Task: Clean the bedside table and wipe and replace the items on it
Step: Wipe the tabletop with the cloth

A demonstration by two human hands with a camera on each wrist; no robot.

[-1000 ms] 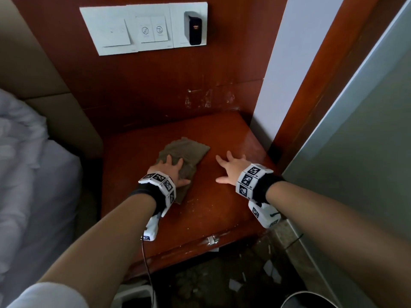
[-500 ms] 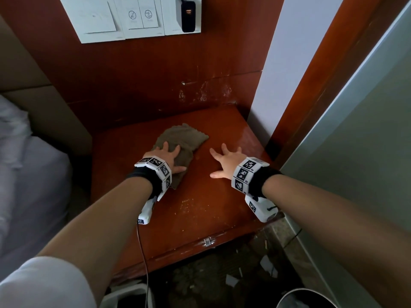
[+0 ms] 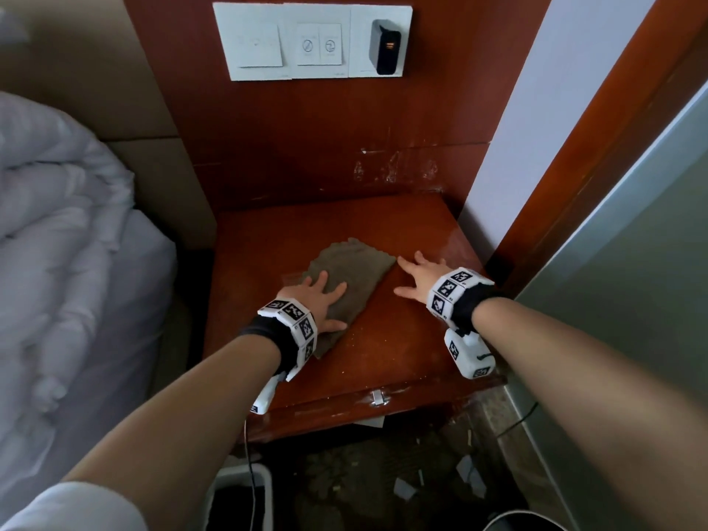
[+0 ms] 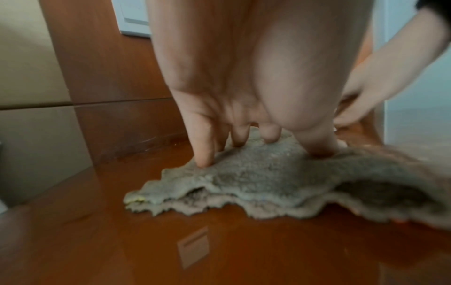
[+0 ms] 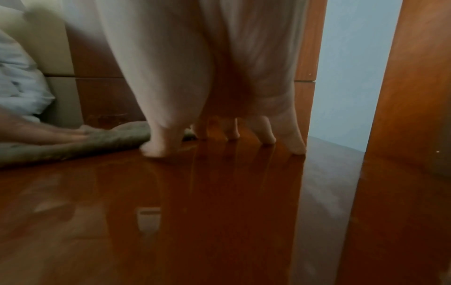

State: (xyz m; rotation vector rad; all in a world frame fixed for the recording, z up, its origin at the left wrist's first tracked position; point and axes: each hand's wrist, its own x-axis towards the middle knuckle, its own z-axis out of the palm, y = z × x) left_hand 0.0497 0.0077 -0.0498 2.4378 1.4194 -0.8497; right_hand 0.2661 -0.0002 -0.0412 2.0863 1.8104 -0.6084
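Note:
A grey-brown cloth lies folded on the glossy red-brown bedside table. My left hand presses flat on the cloth with straight, spread fingers. My right hand rests flat on the bare tabletop just right of the cloth, fingers spread, its thumb close to the cloth's edge. No other items stand on the tabletop.
A white switch panel with a black device plugged in hangs on the wood wall panel behind. A bed with white bedding lies to the left. A white wall and wooden door frame close the right. Bins and scraps lie on the floor below.
My left hand has slid the cloth a little across the tabletop while the right hand stayed flat beside it. The head view has shifted, showing more of the bed and the switch panel.

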